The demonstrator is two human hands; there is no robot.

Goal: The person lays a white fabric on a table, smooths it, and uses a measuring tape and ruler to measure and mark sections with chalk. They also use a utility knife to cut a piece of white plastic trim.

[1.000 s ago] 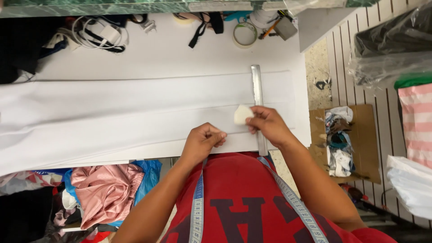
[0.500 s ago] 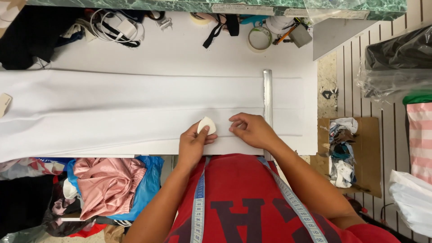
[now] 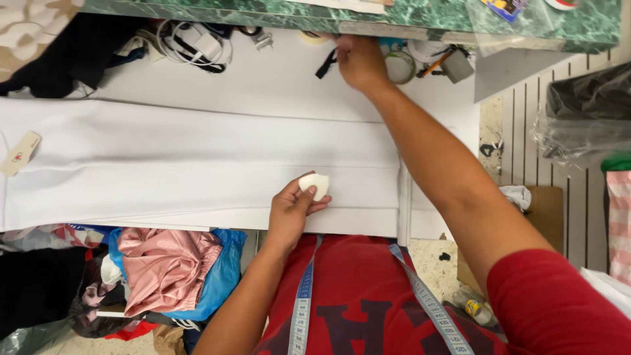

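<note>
The left hand (image 3: 292,213) pinches a white chalk (image 3: 315,185) between thumb and fingers, resting it on the near edge of the white cloth (image 3: 197,164), which lies flat along the table (image 3: 276,79), ready for marking. A ruler (image 3: 403,204) lies across the cloth just right of the chalk, square to its edge as a guide. The right hand (image 3: 358,62) reaches far across to the clutter by the green shelf (image 3: 420,16), next to a tape roll (image 3: 399,67); I cannot tell its grip. A tape measure (image 3: 301,309) hangs around the neck, within easy reach
</note>
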